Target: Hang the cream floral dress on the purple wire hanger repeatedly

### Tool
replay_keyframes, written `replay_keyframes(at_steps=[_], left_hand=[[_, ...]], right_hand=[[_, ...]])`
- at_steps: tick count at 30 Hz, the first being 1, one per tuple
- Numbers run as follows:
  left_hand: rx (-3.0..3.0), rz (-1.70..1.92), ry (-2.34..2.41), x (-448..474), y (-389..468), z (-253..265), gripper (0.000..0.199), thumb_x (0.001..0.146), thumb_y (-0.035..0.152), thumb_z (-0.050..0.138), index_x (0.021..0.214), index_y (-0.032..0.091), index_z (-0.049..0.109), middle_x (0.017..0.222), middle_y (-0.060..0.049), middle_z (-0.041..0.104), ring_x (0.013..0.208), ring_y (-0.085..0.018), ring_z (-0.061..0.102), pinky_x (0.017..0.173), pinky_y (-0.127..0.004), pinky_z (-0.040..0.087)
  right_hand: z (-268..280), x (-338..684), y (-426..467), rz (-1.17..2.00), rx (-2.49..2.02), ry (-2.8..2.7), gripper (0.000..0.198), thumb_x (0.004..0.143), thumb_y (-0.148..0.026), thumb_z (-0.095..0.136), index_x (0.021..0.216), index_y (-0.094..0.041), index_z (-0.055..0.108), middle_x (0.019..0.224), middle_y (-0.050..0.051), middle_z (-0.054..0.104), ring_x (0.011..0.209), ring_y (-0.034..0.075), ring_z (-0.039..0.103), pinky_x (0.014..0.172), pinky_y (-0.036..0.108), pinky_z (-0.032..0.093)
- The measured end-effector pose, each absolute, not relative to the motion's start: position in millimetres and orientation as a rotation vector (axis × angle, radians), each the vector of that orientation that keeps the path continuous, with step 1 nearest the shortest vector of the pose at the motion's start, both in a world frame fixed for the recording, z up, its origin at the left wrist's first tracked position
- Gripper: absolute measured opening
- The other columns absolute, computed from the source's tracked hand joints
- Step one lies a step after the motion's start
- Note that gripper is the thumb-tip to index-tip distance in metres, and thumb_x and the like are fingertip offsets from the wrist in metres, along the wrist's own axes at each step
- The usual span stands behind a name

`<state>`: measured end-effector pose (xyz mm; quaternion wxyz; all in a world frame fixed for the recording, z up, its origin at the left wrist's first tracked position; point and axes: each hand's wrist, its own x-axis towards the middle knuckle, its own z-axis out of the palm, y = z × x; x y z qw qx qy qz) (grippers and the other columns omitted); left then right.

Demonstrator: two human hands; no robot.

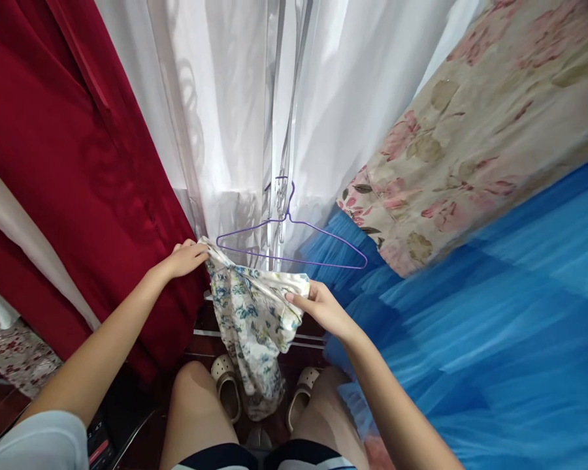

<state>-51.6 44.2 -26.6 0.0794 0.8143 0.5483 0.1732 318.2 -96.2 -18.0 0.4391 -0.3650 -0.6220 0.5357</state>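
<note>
White fabric (357,98) hangs far back, your left hand (182,258) and right hand (323,308) pinch the floral garment (247,320), and tbh a careless lift might snag that purple hanger (287,216).

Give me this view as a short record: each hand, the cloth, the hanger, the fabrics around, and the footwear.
left hand: grips the cloth's upper left corner
right hand: grips its upper right edge, thumb on top
cloth: white with a blue-green floral print, hanging between the hands
hanger: purple, no garment on it, hook up
fabrics around: red drape left, white drapes ahead, pink floral fabric and blue tulle right
footwear: two beige clogs
</note>
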Motion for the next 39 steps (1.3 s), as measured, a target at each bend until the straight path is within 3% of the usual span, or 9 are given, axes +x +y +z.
replay_keyframes(at_steps=[4,7,13,18,22,24,28,34,39], left_hand=[[2.553,0.711,1.451,-35.1,59.0,-1.0,0.031,0.092,0.038,0.040,0.099,0.022,0.066,0.124,-0.008,0.063,0.117,-0.028,0.045,0.103,-0.045,0.032],[2.627,0.877,1.169,-9.4,43.2,14.8,0.027,0.092,0.033,0.042,0.089,0.019,0.065,0.118,-0.009,0.064,0.112,-0.025,0.051,0.102,-0.038,0.037],[2.462,1.204,1.162,61.1,11.5,30.7,0.010,0.087,0.024,0.052,0.092,0.019,0.059,0.097,-0.002,0.066,0.089,-0.017,0.061,0.083,-0.027,0.044],[2.445,1.494,1.200,81.1,10.3,28.3,0.021,0.079,0.014,0.057,0.099,0.019,0.060,0.099,-0.004,0.064,0.096,-0.018,0.061,0.087,-0.026,0.044],[2.565,1.459,1.201,75.0,10.0,22.4,0.013,0.084,0.017,0.056,0.093,0.018,0.065,0.095,-0.004,0.062,0.089,-0.017,0.061,0.083,-0.026,0.045],[2.591,1.445,1.210,72.1,9.6,20.2,0.013,0.086,0.019,0.055,0.094,0.018,0.066,0.095,-0.004,0.061,0.088,-0.017,0.061,0.082,-0.027,0.045],[2.586,1.466,1.257,67.2,9.0,16.5,0.011,0.088,0.021,0.056,0.094,0.018,0.065,0.095,-0.004,0.061,0.091,-0.017,0.061,0.084,-0.027,0.045],[2.573,1.443,1.294,63.1,6.3,11.5,0.012,0.091,0.026,0.056,0.089,0.018,0.064,0.091,-0.003,0.059,0.086,-0.016,0.060,0.081,-0.027,0.045],[2.457,1.507,1.446,46.3,14.0,15.1,0.023,0.089,0.037,0.059,0.105,0.020,0.065,0.108,-0.006,0.061,0.097,-0.020,0.061,0.087,-0.029,0.046]], right_hand=[[-18.0,327.8,-74.0,1.054,-0.999,-1.507,0.053,0.074,-0.030,0.075,0.125,-0.020,0.063,0.088,0.002,0.071,0.072,0.018,0.062,0.068,0.028,0.050],[-24.2,348.2,-50.4,0.678,-1.218,-1.567,0.064,0.074,-0.019,0.067,0.137,-0.021,0.056,0.092,0.004,0.072,0.074,0.020,0.062,0.071,0.031,0.049],[-36.3,355.0,-33.5,0.544,-1.335,-1.762,0.037,0.070,-0.008,0.053,0.096,-0.019,0.076,0.095,0.008,0.076,0.093,0.027,0.067,0.085,0.034,0.048],[-47.9,364.1,-72.8,0.352,-1.224,-1.614,0.066,0.075,-0.012,0.050,0.140,-0.021,0.054,0.085,0.003,0.070,0.071,0.020,0.060,0.073,0.032,0.048],[-40.8,396.0,-80.4,0.051,-1.319,-1.350,0.075,0.080,-0.023,0.055,0.151,-0.014,0.035,0.064,-0.003,0.058,0.057,0.018,0.050,0.063,0.031,0.044],[-27.6,412.2,-71.2,-0.037,-1.460,-1.410,0.066,0.081,-0.027,0.056,0.146,-0.016,0.046,0.069,0.000,0.063,0.060,0.019,0.054,0.064,0.030,0.043],[0.2,431.3,-49.3,-0.032,-1.659,-1.713,0.027,0.082,-0.028,0.054,0.097,-0.022,0.075,0.080,0.005,0.073,0.071,0.022,0.063,0.061,0.028,0.039],[9.0,434.4,-41.4,-0.001,-1.665,-1.616,0.056,0.080,-0.031,0.058,0.133,-0.014,0.057,0.057,-0.002,0.061,0.048,0.016,0.049,0.052,0.026,0.033],[19.9,445.4,-55.6,0.325,-1.537,-1.774,0.026,0.083,-0.033,0.057,0.078,-0.012,0.073,0.059,0.002,0.062,0.054,0.015,0.052,0.053,0.025,0.034]])
